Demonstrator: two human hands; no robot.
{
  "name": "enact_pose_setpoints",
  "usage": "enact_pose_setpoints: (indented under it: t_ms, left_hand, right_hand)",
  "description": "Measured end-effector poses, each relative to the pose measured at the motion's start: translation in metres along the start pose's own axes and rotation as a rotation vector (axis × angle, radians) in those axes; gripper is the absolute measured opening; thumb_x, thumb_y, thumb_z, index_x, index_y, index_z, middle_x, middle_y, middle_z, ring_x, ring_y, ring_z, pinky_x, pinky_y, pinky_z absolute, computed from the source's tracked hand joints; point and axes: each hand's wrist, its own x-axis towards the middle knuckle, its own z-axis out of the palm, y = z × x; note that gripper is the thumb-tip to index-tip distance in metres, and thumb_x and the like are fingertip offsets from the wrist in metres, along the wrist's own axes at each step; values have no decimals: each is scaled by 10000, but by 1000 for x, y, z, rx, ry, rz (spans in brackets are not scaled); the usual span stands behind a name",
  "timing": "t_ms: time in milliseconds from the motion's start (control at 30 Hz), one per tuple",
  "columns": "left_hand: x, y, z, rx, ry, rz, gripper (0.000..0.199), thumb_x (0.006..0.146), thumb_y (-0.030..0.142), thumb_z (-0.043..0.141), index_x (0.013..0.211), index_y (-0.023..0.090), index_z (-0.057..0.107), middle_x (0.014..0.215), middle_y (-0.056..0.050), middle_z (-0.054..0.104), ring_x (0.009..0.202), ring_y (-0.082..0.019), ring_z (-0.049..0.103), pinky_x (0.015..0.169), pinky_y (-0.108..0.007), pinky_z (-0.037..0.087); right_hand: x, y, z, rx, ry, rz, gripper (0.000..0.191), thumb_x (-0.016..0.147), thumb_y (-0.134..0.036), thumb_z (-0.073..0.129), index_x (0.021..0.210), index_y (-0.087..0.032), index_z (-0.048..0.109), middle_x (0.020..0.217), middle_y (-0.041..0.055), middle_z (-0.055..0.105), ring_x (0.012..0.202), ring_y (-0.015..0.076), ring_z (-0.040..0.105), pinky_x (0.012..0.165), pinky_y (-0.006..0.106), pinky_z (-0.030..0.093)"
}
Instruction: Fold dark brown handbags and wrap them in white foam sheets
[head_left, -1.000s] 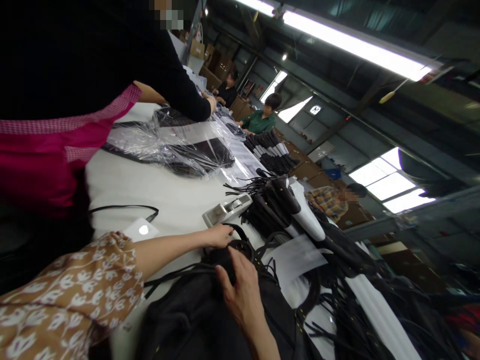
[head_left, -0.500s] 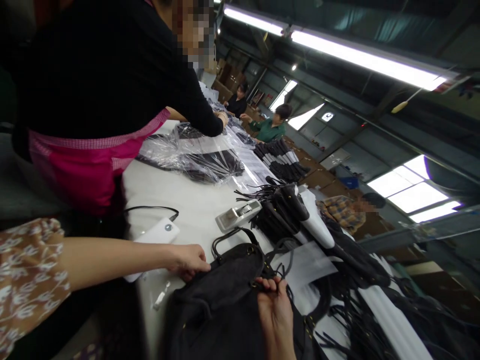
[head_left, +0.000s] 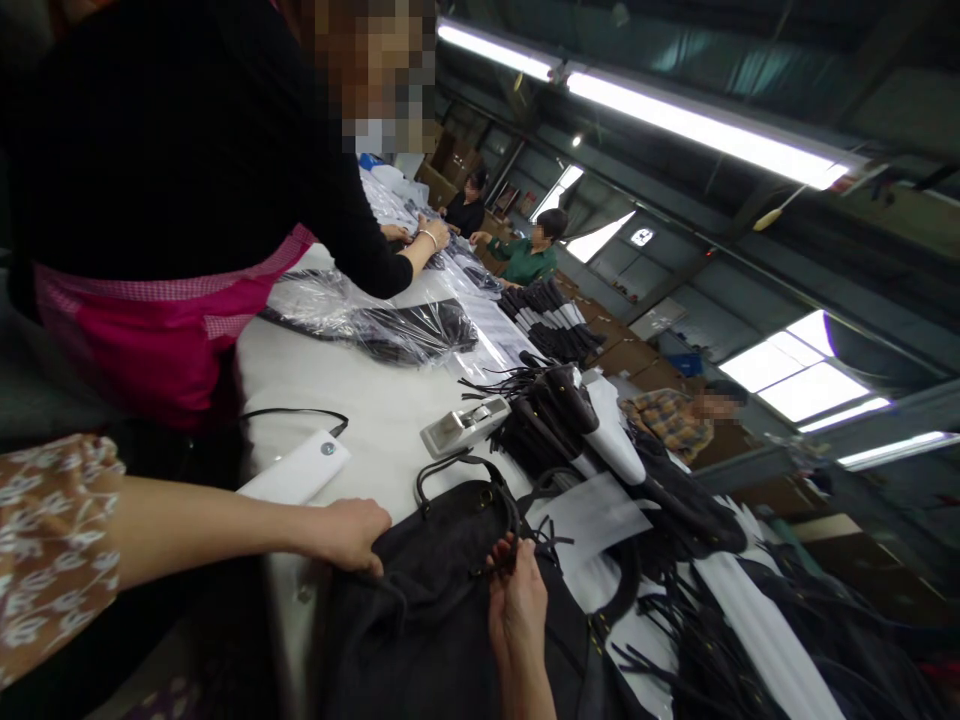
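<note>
Right hand clamps dark cords, partly hidden; left hand grips a black bag, cut off below.

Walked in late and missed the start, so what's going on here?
Someone's left hand is at the edge of a black bag on a white table, while their right hand grips a dark strap or cord. Other dark bags are piled beside it. Farther along, a co-worker in a pink apron reaches past plastic-wrapped goods.
</note>
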Motion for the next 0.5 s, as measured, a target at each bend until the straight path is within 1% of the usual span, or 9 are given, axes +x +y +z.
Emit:
enact_pose_setpoints:
  t_ms: [67,133,167,233,300,333,400,433,500]
  left_hand:
    - [8,4,-6,108,133,117,256,725,311,613,946,182,631,957,-118,684,897,-289,643,758,-376,508]
    - [22,13,-10,54,223,277,199,788,219,513,959,201,613,959,-78,683,907,-228,639,783,-313,490]
    - [31,18,-10,1,233,329,200,809,185,467,949,206,609,947,-59,685,894,-199,638,779,-280,482]
    - [49,27,-4,-68,210,353,203,840,175,421,921,198,606,911,-44,690,851,-173,639,744,-247,475]
    - [64,33,7,-73,183,336,191,863,213,423,919,190,604,900,-47,695,825,-173,643,714,-241,476]
    - [70,34,14,-63,163,339,187,872,240,431,913,189,607,898,-49,698,820,-177,647,704,-242,478]
    - [77,33,28,-36,121,353,200,888,284,435,905,191,612,887,-59,703,807,-192,657,690,-256,486]
    - [79,31,34,-19,105,352,211,893,297,432,914,190,613,873,-70,705,794,-207,662,681,-274,492]
    - [81,28,44,19,87,339,199,871,302,473,959,184,608,843,-90,704,764,-243,669,663,-315,502]
  right_hand:
    - [-7,10,-8,-142,29,0,590,613,-629,703,972,-177,583,873,16,657,804,164,628,687,270,518]
    - [-18,19,-13,-244,53,1,690,555,-638,742,1029,-168,568,937,37,660,835,171,637,671,249,518]
    - [-25,23,-14,-287,34,31,715,539,-641,753,1032,-159,565,921,46,662,804,168,644,638,236,517]
    - [-42,29,-12,-360,-90,151,699,560,-679,721,976,-136,580,788,50,658,659,154,641,521,213,488]
    - [-57,31,-6,-415,-238,245,648,615,-709,662,896,-130,591,629,20,610,524,138,604,422,195,432]
    - [-62,30,-1,-438,-274,247,618,633,-700,653,872,-133,589,571,-3,576,477,131,581,395,192,413]
    - [-66,24,8,-493,-291,179,530,639,-614,689,844,-136,586,498,-39,525,406,120,534,366,199,401]
    - [-66,20,13,-527,-293,135,473,639,-556,701,824,-135,588,470,-49,508,374,116,506,354,206,395]
    - [-61,8,23,-592,-302,65,341,640,-450,686,724,-136,584,421,-56,476,324,101,440,326,209,359]
